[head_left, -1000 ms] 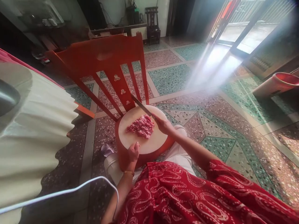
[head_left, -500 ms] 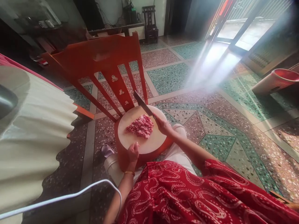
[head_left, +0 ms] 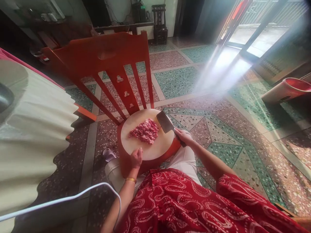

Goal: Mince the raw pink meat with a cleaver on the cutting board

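A round pale chopping board (head_left: 126,142) lies on the seat of a red wooden chair (head_left: 107,51). On the board is a flattened heap of minced meat (head_left: 145,131), pink with white flecks. My right hand (head_left: 183,136) grips the dark handle of a cleaver (head_left: 165,122). Its broad blade, seen from the flat side, is over the board's right part, beside the meat. My left hand (head_left: 136,157) is closed at the board's near left rim, below the meat. What its curled fingers hold, if anything, is hidden.
A table with a pale ruffled cloth (head_left: 36,129) stands at the left. A white cable (head_left: 73,197) crosses the lower left. At the far right a bin (head_left: 286,90) rests on the patterned stone floor (head_left: 175,81). Bright light enters by a door (head_left: 262,32).
My right hand has moved right and slightly down with the cleaver. The blade has turned from edge-on to showing its flat side. My left hand stays at the rim.
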A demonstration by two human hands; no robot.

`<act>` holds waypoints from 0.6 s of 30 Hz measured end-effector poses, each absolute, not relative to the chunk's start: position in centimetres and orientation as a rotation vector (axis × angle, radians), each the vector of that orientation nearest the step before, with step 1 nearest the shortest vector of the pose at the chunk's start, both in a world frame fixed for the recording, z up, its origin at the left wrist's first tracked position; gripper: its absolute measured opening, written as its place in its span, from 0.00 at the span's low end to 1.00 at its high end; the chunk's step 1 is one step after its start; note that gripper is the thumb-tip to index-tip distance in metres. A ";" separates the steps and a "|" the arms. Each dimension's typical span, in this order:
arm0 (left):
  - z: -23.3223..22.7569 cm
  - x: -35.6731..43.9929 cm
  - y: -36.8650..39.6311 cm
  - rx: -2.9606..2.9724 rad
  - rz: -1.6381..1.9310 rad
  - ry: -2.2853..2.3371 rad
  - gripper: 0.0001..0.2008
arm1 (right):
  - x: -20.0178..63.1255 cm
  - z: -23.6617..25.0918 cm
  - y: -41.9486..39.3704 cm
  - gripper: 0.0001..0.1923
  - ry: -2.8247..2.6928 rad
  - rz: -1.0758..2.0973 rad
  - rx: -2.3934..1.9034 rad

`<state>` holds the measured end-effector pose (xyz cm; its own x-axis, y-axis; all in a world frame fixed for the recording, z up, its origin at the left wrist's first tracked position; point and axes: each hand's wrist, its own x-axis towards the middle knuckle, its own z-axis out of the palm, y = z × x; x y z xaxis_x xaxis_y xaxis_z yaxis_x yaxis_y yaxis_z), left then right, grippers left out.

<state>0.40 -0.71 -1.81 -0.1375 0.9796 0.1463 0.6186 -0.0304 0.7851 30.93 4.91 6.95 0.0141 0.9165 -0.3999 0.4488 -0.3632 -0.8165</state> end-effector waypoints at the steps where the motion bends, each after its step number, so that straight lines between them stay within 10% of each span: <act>1: -1.8 0.4 -0.7 1.674 1.029 1.792 0.19 | 31.1 6.3 5.5 0.24 -1.372 1.389 -1.823; 9: -1.6 0.5 -0.5 1.728 1.022 1.833 0.18 | 28.9 6.5 13.0 0.24 -1.763 1.655 -1.598; 18: -1.8 0.6 -0.8 1.698 1.020 1.820 0.19 | 27.4 7.9 5.8 0.24 -2.847 0.481 -1.579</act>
